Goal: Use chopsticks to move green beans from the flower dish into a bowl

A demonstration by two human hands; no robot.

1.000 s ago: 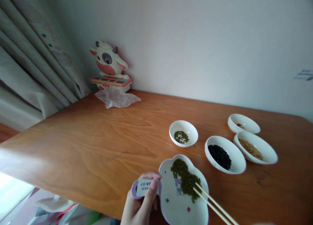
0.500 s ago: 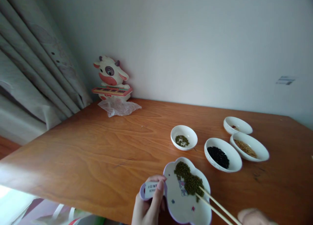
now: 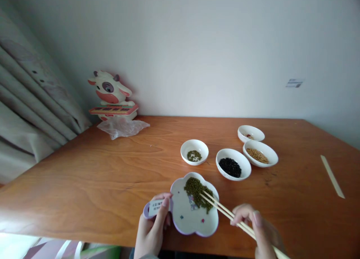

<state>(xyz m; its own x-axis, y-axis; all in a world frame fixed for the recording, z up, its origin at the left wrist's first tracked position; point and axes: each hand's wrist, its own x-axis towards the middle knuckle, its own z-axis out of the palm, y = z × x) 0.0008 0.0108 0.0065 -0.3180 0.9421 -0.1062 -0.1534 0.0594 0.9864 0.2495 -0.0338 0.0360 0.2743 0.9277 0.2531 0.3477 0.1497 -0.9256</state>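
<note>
Near edge of the surface [image 3: 84, 184]: left grip [image 3: 153, 229] clenches the tab of the flower-shaped plate [image 3: 182, 217]. Right grip [image 3: 254, 229] grasps chopsticks [image 3: 219, 203], tips in the plate's green beans [image 3: 195, 187]. Beyond: four white bowls [image 3: 245, 163]; farthest, cow toy [image 3: 111, 96].

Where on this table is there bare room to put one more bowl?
Widest bare wood: left, between the plastic bag and the flower-shaped plate. Another patch: right, between the grain bowl and the paper strip. Crowded: around the white bowls behind the plate.

Cow toy [image 3: 109, 96] behind crumpled plastic bag [image 3: 121, 127]; curtain [image 3: 33, 105] left; paper strip [image 3: 332, 176] right.
</note>
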